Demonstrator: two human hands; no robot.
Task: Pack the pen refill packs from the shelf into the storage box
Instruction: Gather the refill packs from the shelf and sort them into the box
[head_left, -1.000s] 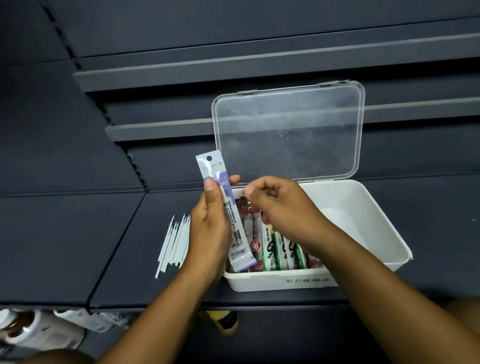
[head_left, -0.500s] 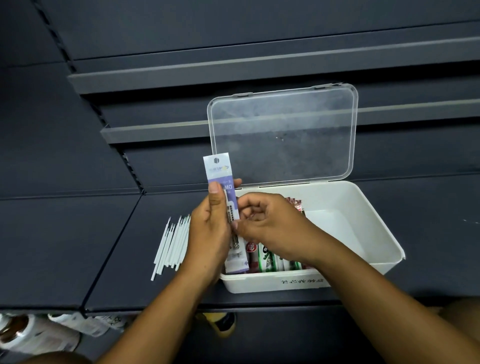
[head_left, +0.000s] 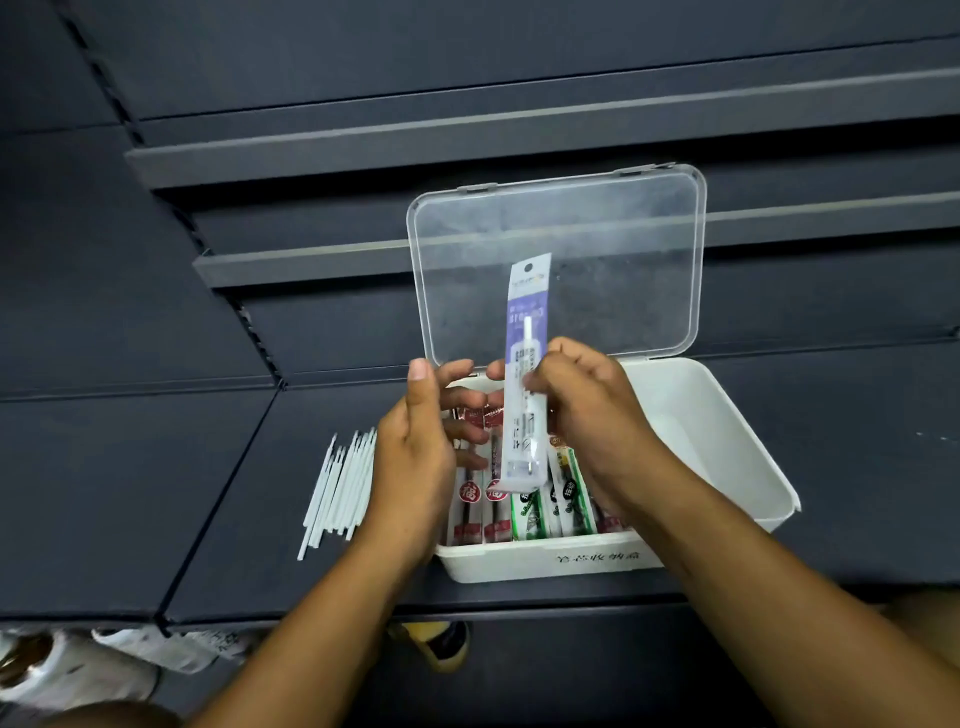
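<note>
Holding a purple pack upright over the box, your right hand pinches its middle. Your left hand hovers loose-fingered, holding nothing, at its 9 o'clock. Next, probably lower it flat onto the packed row.

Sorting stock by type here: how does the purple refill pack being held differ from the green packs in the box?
The purple refill pack stands upright, pinched by the right hand above the storage box; the green packs lie flat inside it. The purple refill pack is purple and white; the green packs are green and white. Both are long, slim sleeves.
</note>
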